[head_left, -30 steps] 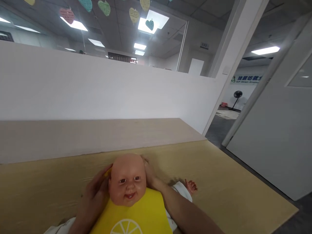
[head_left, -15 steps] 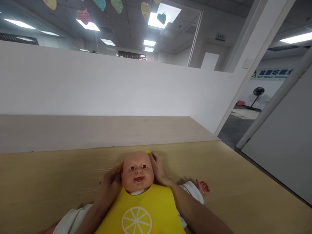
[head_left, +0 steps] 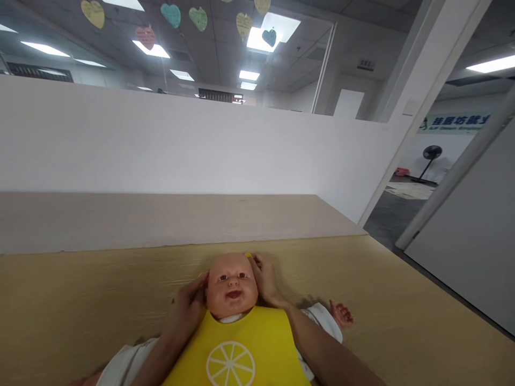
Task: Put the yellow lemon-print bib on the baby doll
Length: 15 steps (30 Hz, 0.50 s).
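Observation:
A baby doll [head_left: 233, 279] in white clothes lies face up on the wooden tabletop, its head toward the far side. Over its chest is a yellow bib [head_left: 269, 343] printed with a white citrus slice. My left hand [head_left: 189, 300] is against the left side of the head, fingers curled behind it, a bit of yellow strap showing there. On the other side my right hand [head_left: 263, 279] grips near a yellow strap end [head_left: 248, 255] that pokes out by the head. Fingertips of both hands are partly hidden behind the head.
Beyond the yellowish tabletop [head_left: 402, 300] lies a paler board [head_left: 241, 217] against a white half wall [head_left: 161, 145]. Heart-shaped paper notes [head_left: 171, 15] are on the glass above. To the right are an open door [head_left: 470, 230] and a standing fan [head_left: 432, 154] in the room behind.
The view has shifted slightly, so everything sits a little lower and further right. Both hands stay beside the doll's head, with hardly any movement against it.

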Each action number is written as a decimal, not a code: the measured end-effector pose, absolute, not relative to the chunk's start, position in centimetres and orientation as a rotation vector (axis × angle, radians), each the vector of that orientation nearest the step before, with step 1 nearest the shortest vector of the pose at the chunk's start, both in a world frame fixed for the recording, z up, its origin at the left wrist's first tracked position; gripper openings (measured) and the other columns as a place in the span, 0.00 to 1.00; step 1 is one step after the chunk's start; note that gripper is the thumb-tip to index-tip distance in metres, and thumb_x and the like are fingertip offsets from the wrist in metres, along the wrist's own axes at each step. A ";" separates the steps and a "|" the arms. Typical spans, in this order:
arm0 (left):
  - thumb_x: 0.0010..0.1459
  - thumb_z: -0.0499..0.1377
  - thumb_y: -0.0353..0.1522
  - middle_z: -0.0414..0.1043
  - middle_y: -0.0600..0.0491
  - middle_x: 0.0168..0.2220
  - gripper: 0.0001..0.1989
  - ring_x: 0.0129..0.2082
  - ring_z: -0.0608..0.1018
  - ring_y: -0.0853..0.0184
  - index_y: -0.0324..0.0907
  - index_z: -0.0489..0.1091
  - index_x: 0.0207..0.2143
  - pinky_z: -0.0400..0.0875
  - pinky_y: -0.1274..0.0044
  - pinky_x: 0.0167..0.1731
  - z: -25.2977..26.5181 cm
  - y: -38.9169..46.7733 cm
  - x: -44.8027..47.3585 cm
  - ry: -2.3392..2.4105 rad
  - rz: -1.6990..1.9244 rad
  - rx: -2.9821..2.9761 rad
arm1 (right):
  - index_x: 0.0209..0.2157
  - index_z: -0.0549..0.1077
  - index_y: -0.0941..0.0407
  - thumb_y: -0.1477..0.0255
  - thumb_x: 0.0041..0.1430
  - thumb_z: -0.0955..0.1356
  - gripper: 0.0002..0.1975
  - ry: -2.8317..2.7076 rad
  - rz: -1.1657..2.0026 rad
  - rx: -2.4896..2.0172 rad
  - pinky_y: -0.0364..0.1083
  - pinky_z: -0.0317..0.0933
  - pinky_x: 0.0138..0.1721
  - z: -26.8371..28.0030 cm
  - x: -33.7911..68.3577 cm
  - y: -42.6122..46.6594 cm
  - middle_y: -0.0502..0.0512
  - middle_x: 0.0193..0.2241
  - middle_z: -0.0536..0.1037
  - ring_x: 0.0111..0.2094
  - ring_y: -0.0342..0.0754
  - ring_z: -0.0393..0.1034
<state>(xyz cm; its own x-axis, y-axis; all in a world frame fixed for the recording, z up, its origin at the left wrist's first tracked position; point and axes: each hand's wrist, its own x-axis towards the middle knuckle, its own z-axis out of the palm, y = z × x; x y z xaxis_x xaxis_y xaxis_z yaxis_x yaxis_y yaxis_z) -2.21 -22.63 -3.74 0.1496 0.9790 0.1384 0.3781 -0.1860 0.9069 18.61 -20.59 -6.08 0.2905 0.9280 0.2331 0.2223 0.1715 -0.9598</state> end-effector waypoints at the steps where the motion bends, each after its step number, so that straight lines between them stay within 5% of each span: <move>1: 0.48 0.51 0.36 0.80 0.53 0.36 0.22 0.35 0.79 0.59 0.41 0.77 0.42 0.73 0.71 0.41 -3.9 -22.6 -2.3 1.308 1.030 1.683 | 0.30 0.74 0.58 0.55 0.56 0.63 0.20 -1.204 0.727 -1.326 0.46 0.61 0.35 -6.2 18.7 -20.5 0.56 0.30 0.77 0.34 0.51 0.70; 12: 0.47 0.52 0.37 0.80 0.53 0.39 0.19 0.43 0.78 0.56 0.44 0.78 0.38 0.72 0.70 0.45 -2.8 -22.7 -2.2 1.310 1.026 1.661 | 0.31 0.75 0.58 0.61 0.47 0.67 0.15 -1.101 0.717 -1.397 0.49 0.62 0.41 -5.3 19.3 -20.3 0.58 0.33 0.78 0.37 0.52 0.70; 15: 0.45 0.55 0.39 0.79 0.50 0.40 0.19 0.45 0.78 0.54 0.42 0.79 0.36 0.71 0.69 0.48 -2.5 -22.6 -2.7 1.368 1.051 1.579 | 0.28 0.75 0.58 0.63 0.43 0.68 0.14 -0.975 0.752 -1.361 0.45 0.61 0.32 -3.7 19.6 -20.0 0.56 0.28 0.76 0.30 0.48 0.68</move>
<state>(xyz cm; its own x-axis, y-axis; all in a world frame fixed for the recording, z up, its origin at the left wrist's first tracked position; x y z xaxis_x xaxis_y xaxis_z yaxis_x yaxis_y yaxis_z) -2.66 -22.60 -2.52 0.0778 0.9926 0.0936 0.3463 -0.1150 0.9310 19.64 -20.02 -3.66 0.4324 0.8924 0.1293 0.1010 0.0946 -0.9904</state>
